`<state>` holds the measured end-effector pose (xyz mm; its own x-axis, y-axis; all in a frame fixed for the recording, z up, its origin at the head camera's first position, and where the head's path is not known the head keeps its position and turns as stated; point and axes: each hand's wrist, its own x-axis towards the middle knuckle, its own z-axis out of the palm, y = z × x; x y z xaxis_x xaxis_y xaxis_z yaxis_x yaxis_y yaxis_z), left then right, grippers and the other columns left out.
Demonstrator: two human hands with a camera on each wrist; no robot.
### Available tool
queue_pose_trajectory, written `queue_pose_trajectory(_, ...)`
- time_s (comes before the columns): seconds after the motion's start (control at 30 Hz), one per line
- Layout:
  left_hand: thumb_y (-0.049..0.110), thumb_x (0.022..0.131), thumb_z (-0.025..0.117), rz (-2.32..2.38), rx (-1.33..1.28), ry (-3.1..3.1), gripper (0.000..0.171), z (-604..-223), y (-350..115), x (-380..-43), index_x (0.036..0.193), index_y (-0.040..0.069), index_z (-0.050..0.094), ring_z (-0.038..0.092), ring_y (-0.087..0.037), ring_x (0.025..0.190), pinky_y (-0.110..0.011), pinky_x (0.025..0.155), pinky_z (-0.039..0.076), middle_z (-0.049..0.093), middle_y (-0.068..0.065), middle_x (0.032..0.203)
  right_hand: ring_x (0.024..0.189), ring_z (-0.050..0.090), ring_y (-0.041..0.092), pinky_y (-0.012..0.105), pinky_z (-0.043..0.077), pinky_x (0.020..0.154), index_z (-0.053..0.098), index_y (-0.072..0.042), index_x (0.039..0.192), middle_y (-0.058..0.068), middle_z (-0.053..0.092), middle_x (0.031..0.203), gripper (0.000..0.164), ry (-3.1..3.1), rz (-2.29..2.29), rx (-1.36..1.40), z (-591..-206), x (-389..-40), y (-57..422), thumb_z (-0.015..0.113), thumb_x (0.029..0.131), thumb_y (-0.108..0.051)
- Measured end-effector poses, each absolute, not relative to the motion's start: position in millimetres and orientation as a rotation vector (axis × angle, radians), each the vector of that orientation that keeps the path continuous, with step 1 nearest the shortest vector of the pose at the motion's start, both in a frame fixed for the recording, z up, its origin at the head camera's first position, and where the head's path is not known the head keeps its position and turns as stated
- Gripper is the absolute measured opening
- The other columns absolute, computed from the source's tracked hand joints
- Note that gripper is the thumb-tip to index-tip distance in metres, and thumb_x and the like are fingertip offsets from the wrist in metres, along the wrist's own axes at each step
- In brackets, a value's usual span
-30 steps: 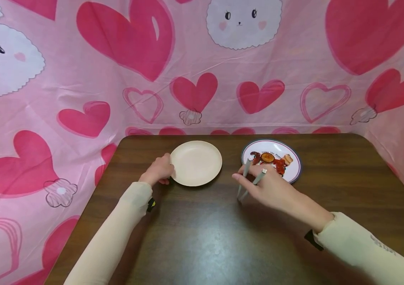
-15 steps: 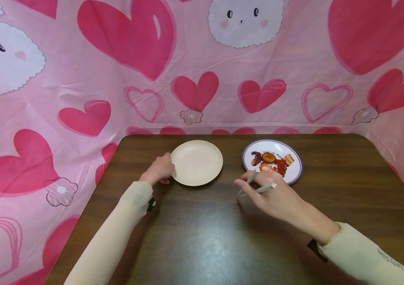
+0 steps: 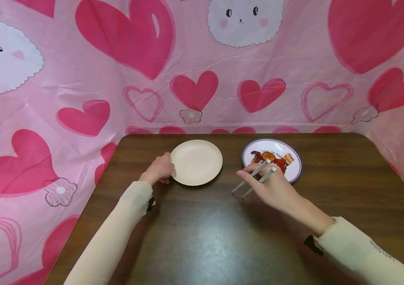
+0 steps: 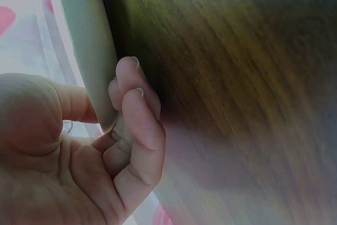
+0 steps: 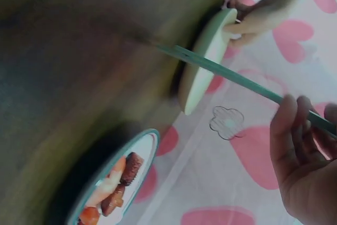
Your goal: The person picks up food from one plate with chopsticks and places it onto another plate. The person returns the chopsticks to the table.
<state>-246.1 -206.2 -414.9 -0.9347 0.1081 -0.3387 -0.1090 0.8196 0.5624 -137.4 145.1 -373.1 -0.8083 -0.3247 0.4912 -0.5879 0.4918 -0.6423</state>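
Note:
My left hand (image 3: 158, 169) grips the left rim of a round cream plate (image 3: 196, 163) on the table, thumb above and fingers curled beneath the edge in the left wrist view. In my right hand (image 3: 274, 186) is a pair of grey-green chopsticks (image 3: 261, 167), their tips apart above bare wood, between and in front of the plates. The right wrist view shows the chopsticks (image 5: 237, 77) crossing in front of the cream plate (image 5: 202, 72). Behind my right hand, partly hidden, sits a white oval plate (image 3: 296, 169) with a blue rim, bearing food-like pieces (image 3: 268, 156) and printed lettering.
The dark wooden table (image 3: 202, 229) has its back edge just behind both plates. A pink cloth (image 3: 223, 103) printed with hearts hangs behind the table and along its sides.
The chopsticks have tilted flatter over the past second. Their tips met half a second ago and are now spread apart. My left hand and both plates have stayed put.

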Motion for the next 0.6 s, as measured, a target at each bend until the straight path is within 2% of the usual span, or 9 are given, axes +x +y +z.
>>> queue_pose_trajectory(0.07,0.007,0.100,0.055,0.846,-0.003,2.645,0.047,-415.6,-206.5,-246.8,0.141,-0.007,0.037,0.066,-0.030,0.064,-0.038,0.058,0.060,0.059,-0.024,0.103,0.055,0.041,0.007,0.027,0.036,0.049,0.079,-0.013,0.091,-0.012,0.059,0.065,0.003,-2.484,1.211,0.751,-369.9,-138.3,144.6,0.081,0.093,-0.013)
queue_pose_trajectory(0.2,0.006,0.099,0.054,0.839,0.001,2.649,0.046,-418.1,-207.7,-248.9,0.140,-0.007,0.038,0.067,-0.029,0.063,-0.038,0.056,0.059,0.060,-0.024,0.099,0.047,0.038,0.007,0.028,0.034,0.045,0.076,-0.016,0.085,-0.014,0.048,0.054,0.014,-2.577,1.203,0.659,-367.1,-140.8,141.9,0.082,0.095,-0.024)
queue_pose_trajectory(0.3,0.005,0.098,0.053,0.833,0.002,2.652,0.044,-419.6,-208.1,-249.7,0.138,-0.007,0.039,0.068,-0.029,0.061,-0.038,0.054,0.059,0.061,-0.023,0.092,0.042,0.045,0.009,0.029,0.036,0.044,0.070,-0.017,0.080,-0.011,0.047,0.048,0.027,-2.632,1.295,0.574,-367.3,-141.2,139.7,0.075,0.100,-0.035)
queue_pose_trajectory(0.47,0.005,0.096,0.054,0.828,-0.001,2.653,0.045,-419.1,-207.5,-250.7,0.137,-0.007,0.040,0.068,-0.028,0.060,-0.038,0.054,0.059,0.060,-0.022,0.090,0.042,0.057,0.017,0.034,0.045,0.047,0.065,-0.012,0.080,-0.004,0.052,0.045,0.044,-2.676,1.390,0.497,-368.1,-140.5,141.0,0.058,0.108,-0.045)
queue_pose_trajectory(0.6,0.005,0.097,0.054,0.811,-0.004,2.653,0.046,-418.6,-207.5,-251.9,0.138,-0.007,0.039,0.068,-0.028,0.060,-0.037,0.053,0.059,0.060,-0.023,0.093,0.041,0.058,0.017,0.036,0.045,0.050,0.058,-0.014,0.074,-0.004,0.053,0.045,0.046,-2.698,1.327,0.510,-365.2,-141.2,142.4,0.059,0.108,-0.046)
